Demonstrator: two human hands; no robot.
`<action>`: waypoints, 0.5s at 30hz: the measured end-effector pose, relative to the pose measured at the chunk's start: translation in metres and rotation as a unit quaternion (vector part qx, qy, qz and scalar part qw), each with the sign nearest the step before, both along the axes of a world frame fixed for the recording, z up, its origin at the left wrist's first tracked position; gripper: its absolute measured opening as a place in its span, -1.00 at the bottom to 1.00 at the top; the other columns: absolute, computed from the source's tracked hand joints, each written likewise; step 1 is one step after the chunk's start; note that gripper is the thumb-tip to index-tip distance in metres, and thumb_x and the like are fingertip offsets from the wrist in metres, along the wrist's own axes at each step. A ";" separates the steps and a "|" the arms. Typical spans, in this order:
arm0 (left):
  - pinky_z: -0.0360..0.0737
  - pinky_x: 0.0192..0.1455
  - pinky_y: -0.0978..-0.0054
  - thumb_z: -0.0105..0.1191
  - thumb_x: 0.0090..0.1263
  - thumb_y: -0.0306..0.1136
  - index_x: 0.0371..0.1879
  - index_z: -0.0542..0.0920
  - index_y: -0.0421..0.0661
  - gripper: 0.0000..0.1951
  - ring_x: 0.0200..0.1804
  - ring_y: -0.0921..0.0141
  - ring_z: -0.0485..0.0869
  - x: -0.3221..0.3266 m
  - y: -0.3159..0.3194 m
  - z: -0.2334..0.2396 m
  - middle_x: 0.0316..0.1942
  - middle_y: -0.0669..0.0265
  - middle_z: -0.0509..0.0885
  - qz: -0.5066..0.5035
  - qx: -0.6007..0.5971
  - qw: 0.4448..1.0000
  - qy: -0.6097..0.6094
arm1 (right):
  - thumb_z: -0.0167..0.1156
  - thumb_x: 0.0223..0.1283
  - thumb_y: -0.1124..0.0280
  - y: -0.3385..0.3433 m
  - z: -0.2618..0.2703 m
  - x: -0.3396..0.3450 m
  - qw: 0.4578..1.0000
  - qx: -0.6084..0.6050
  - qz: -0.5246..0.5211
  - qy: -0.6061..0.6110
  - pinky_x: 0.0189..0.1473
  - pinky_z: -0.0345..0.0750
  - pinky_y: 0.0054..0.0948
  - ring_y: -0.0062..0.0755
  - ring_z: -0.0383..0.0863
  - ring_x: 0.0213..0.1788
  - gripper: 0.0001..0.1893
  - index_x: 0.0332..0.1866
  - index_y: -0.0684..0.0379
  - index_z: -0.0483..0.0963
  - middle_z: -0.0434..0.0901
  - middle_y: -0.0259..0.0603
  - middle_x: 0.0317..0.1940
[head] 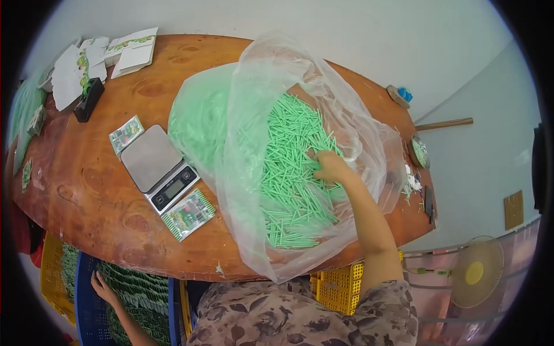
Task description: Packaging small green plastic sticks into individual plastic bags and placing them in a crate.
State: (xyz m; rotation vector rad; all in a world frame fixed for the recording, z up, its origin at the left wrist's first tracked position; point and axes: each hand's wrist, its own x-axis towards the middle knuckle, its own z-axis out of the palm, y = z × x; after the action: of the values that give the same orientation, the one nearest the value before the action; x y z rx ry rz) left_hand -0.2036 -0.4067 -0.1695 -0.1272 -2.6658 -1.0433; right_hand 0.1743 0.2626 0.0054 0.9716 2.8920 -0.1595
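Note:
A large clear plastic bag (246, 173) lies on the wooden table with its mouth spread, full of short thin green sticks (290, 164). My right hand (329, 166) reaches into the bag among the sticks; its fingertips are partly hidden, so its hold is unclear. To the lower left, my left hand (103, 285) rests at the rim of a blue plastic crate (88, 302), its fingers apart and nothing seen in them. Inside that crate are rows of green packets (138, 289). A digital scale (151, 160) stands left of the bag, with a printed packet (189, 214) at its lower end and another (126, 134) at its upper end.
On the wooden table (99, 207), a black tape dispenser (88, 99) and stacked white cartons (134, 52) stand at the back left. Yellow crates (339, 287) (52, 277) sit below the front edge. A fan (476, 271) is at the lower right, and a dish (419, 151) at the right edge.

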 end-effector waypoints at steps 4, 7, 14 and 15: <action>0.36 0.10 0.36 -0.11 0.40 -0.21 0.00 0.45 -0.29 -0.62 0.06 0.23 0.45 0.019 0.035 0.054 0.02 0.10 0.47 -0.054 0.005 0.997 0.057 | 0.09 -0.10 0.43 -0.022 -0.028 -0.003 0.995 0.096 0.002 0.020 -0.19 0.44 -0.15 0.05 0.51 -0.23 -0.64 -0.11 0.32 0.37 0.52 0.09 -0.33; 0.37 0.10 0.36 -0.14 0.42 -0.32 -0.04 0.47 -0.32 -0.69 0.07 0.25 0.45 0.039 0.070 0.099 0.02 0.10 0.48 -0.064 -0.097 0.982 0.146 | 0.12 -0.02 0.32 -0.012 0.008 0.000 0.991 -0.103 -0.069 0.048 -0.20 0.45 -0.14 0.06 0.53 -0.25 -0.72 -0.27 0.32 0.37 0.52 0.12 -0.38; 0.33 0.16 0.33 -0.15 0.37 -0.49 -0.14 0.50 -0.34 -0.79 0.07 0.19 0.46 0.080 0.162 0.146 -0.02 0.08 0.51 -0.238 -0.029 0.944 0.226 | 0.08 0.08 0.28 0.065 -0.011 -0.009 0.997 -0.025 -0.050 0.050 -0.21 0.44 -0.10 0.09 0.54 -0.26 -0.71 -0.28 0.34 0.37 0.54 0.15 -0.35; 0.31 0.18 0.28 -0.13 0.34 -0.51 -0.18 0.51 -0.33 -0.81 0.05 0.16 0.47 0.089 0.172 0.153 -0.05 0.08 0.52 -0.261 -0.046 0.938 0.225 | 0.09 0.08 0.26 0.071 -0.020 -0.007 0.997 -0.047 -0.059 0.029 -0.21 0.44 -0.10 0.09 0.55 -0.25 -0.70 -0.27 0.34 0.37 0.54 0.15 -0.33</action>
State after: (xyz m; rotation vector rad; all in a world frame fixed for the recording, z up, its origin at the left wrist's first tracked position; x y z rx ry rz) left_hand -0.1145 -0.2347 -0.0170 -1.0105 -2.2930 -0.8793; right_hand 0.1672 0.3333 -0.0147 1.1375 2.8483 -0.3346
